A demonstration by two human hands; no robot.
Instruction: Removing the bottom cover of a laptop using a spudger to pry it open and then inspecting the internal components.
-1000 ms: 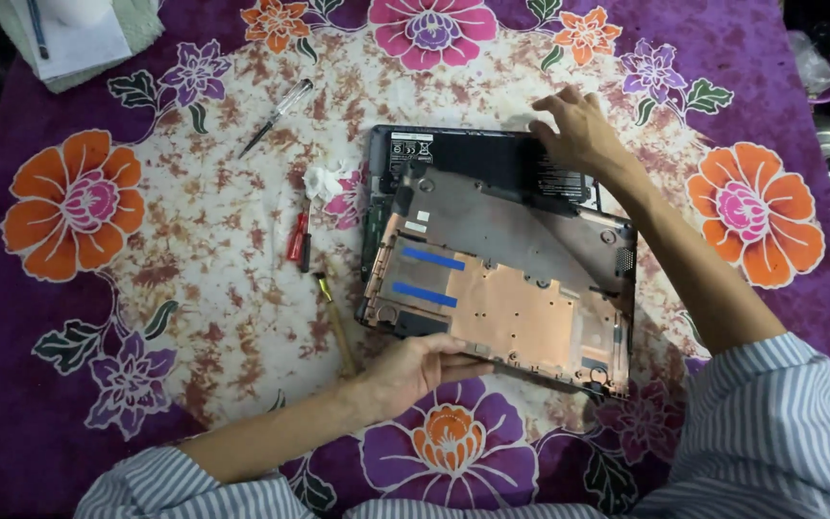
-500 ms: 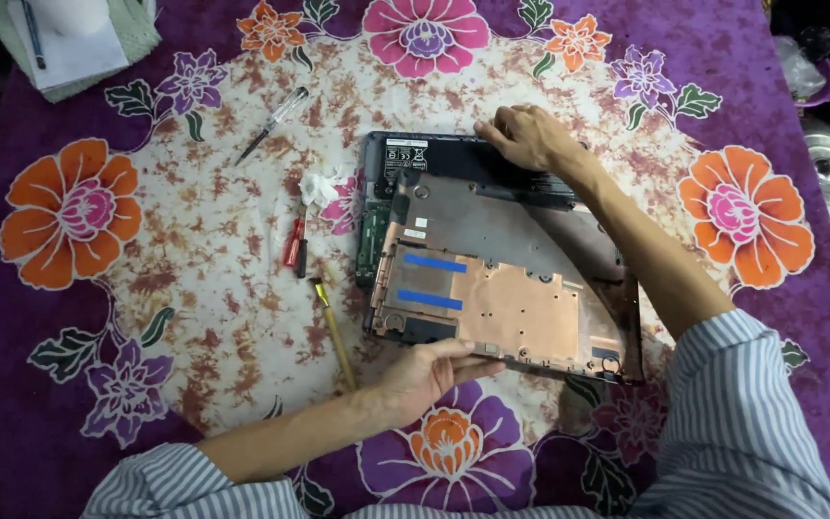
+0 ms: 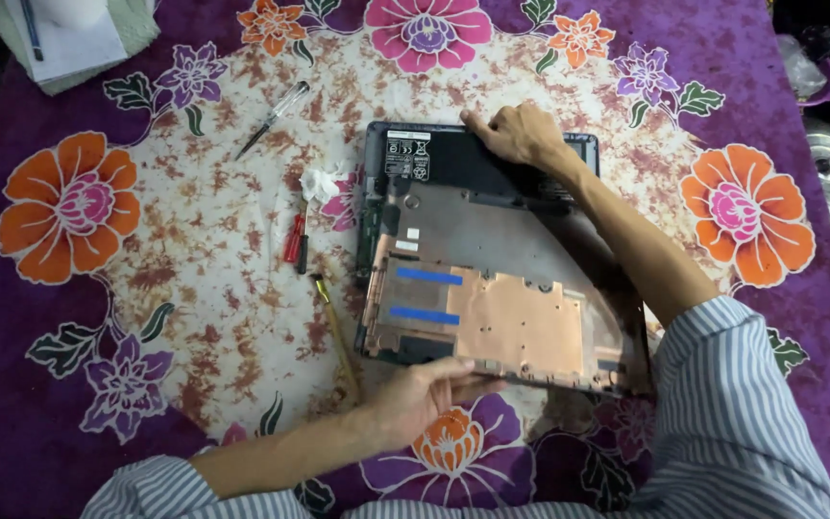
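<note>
Change: right hand (image 3: 516, 135) has slid leftward along the far edge of the laptop (image 3: 473, 168) since the earlier frames; the panel looks raised a little further at its near side.
Left hand (image 3: 425, 394): lower centre of frame, fingers closed on the near edge of the bottom panel (image 3: 501, 317), thumb on top, lifting that edge.
Bottom panel: centre of frame, copper-coloured inner face up, two blue strips at its left, tilted over the laptop base.
Brush (image 3: 336, 332): yellowish handle, lying just left of the panel's near corner.
Red screwdriver (image 3: 293, 240): left of the laptop, a darker tool touching beside it.
White wad (image 3: 319, 185): crumpled, just beyond the red screwdriver.
Right hand: upper centre, fingers spread flat, pressing on the laptop's black far edge; holding nothing.
Clear-handled screwdriver (image 3: 273, 119): upper left of centre, well apart from the laptop.
Cloth (image 3: 88, 413): purple with flowers, covering the table.
Papers (image 3: 64, 43): upper left corner.
</note>
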